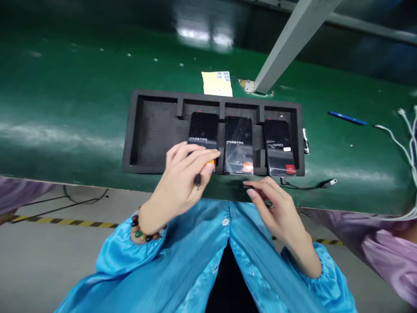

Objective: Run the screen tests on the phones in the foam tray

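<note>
A phone (203, 126) lies in the black foam tray, its dark screen showing a line of white Chinese text. My left hand (184, 176) covers its lower part, fingers together over the screen. A small black stub (197, 180), like a cable end, sticks out beneath the left thumb. Just below the tray's front edge, my right hand (272, 202) pinches a thin black connector (246, 186), mostly hidden by the fingers. Between the hands a second phone (239, 148) shows similar text and an orange button. Right of it is a third phone (280, 145) with a red button.
The black foam tray (128, 134) sits on a green bench (65, 104). A short black cable (306, 188) lies by the third phone. Further right are a blue pen (348, 118) and white cables (399, 148). Behind are a yellow note (215, 88) and grey post (289, 41).
</note>
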Tool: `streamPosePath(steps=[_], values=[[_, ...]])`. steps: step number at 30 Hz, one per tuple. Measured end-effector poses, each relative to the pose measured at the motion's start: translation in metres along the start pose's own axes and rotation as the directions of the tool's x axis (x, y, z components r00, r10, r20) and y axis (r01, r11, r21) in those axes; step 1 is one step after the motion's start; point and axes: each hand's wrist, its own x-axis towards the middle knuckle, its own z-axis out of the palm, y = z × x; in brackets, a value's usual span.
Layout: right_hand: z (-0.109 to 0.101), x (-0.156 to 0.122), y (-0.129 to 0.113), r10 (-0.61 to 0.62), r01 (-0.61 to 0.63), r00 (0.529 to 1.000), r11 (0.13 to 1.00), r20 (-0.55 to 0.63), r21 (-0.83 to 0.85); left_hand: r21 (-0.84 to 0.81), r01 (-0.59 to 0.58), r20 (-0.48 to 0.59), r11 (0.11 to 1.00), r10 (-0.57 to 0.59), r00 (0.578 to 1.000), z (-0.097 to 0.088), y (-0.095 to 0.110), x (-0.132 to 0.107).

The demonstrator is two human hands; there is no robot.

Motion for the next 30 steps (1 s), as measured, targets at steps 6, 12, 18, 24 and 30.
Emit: streamPosePath(steps=[6,12,18,24,30], values=[[0.013,0.004,0.012,-0.128,0.125,0.990,0.991,-0.064,-0.049,0.014,-0.108,0.145,0.994,0.105,0.984,0.014,0.011,0.062],[0.016,0.009,0.023,-0.239,0.231,0.957,0.971,-0.162,-0.067,0.187,-0.040,0.176,0.981,0.006,0.984,0.042,0.006,0.111],[0.022,0.009,0.035,-0.183,0.182,0.971,0.983,-0.152,-0.024,0.220,-0.034,0.191,0.975,-0.009,0.982,0.060,0.001,0.130],[0.030,0.007,0.031,-0.109,0.114,0.969,0.993,-0.222,0.010,0.238,-0.028,0.182,0.971,-0.017,0.983,0.059,0.002,0.132],[0.036,0.005,0.029,-0.093,0.107,0.959,0.993,-0.269,0.039,0.263,-0.028,0.186,0.964,-0.022,0.982,0.064,0.003,0.134]])
